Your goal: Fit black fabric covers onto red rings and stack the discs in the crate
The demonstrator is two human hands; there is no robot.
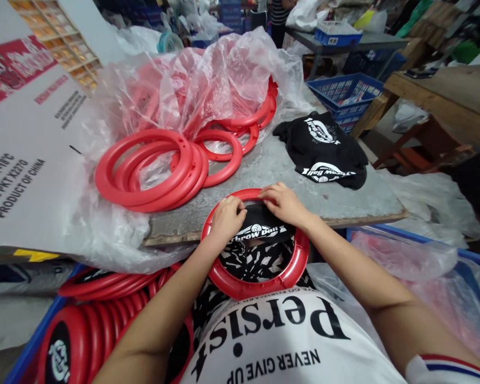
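Note:
A red plastic ring (300,256) leans between my body and the table edge, its far rim resting near the edge. A black cloth piece printed with white "Throw Ball" lettering (260,226) hangs inside its far half. My left hand (227,217) is closed at the ring's upper left, thumb and fingers pinching the cloth's edge. My right hand (283,204) bends its fingers over the far rim and presses the cloth there; its fingertips are partly hidden. Beyond them lies a pile of similar black printed cloths (322,149) on the grey table (264,165).
Loose red rings (144,197) lie stacked on the table's left, before a clear plastic bag (240,58) of more rings. Below left, a blue crate (36,341) holds cloth-covered rings (96,330). A printed carton (28,133) stands left; a plastic-lined blue bin (476,256) sits right.

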